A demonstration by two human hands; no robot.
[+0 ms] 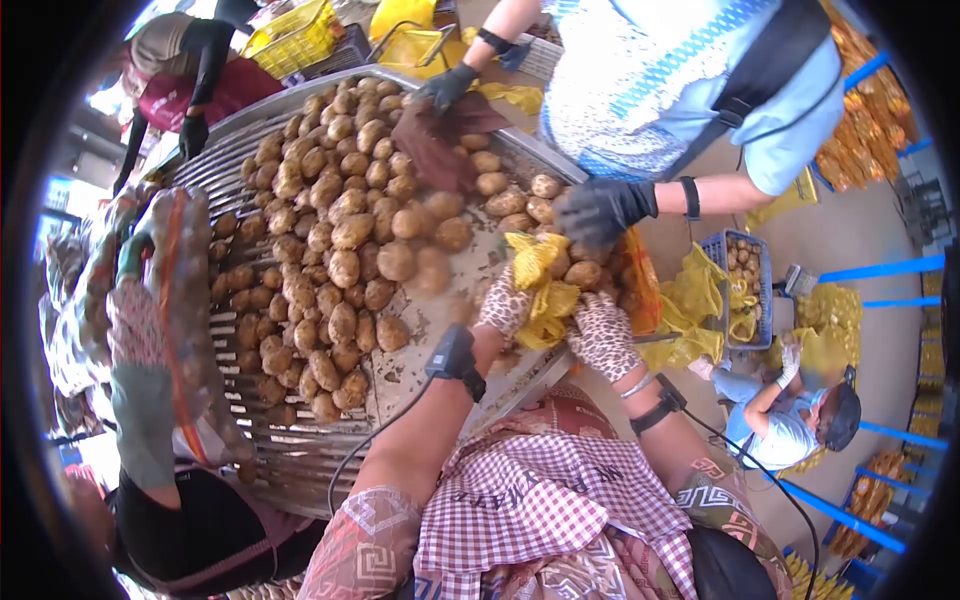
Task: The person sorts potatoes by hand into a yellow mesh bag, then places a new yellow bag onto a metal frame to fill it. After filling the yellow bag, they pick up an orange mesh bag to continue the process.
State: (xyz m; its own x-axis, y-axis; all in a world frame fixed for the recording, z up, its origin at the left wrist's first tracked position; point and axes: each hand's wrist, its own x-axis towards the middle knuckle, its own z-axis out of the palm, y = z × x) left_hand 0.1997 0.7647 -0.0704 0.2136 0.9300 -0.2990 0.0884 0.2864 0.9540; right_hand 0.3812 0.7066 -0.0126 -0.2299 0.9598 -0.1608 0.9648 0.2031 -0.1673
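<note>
The left grip (505,305), a hand in a white glove with brown spots, is bending its fingers tight around a crumpled yellow mesh bag (540,285). The right grip (605,340), in a matching spotted glove, is bending its fingers at the bag's right side, next to some round brown potatoes (583,274). I cannot tell how much net it is holding. The yellow bag is sitting between the two grips, at the near right edge of a wide grey metal counter (400,375). An orange mesh bag (642,285) is hanging just right of these potatoes. On the far side, another person's black-gloved hand (605,210) is touching the potatoes. That person's other dark-gloved hand (447,88) is holding a floppy brown-red bundle (445,140) over the counter. A big heap of brown potatoes (343,267) is lying across the counter's middle and left. At the far left, a person in a dark red top (215,82) is standing by the counter. Away to the right, a blue plastic crate (767,300) is holding more potatoes.
</note>
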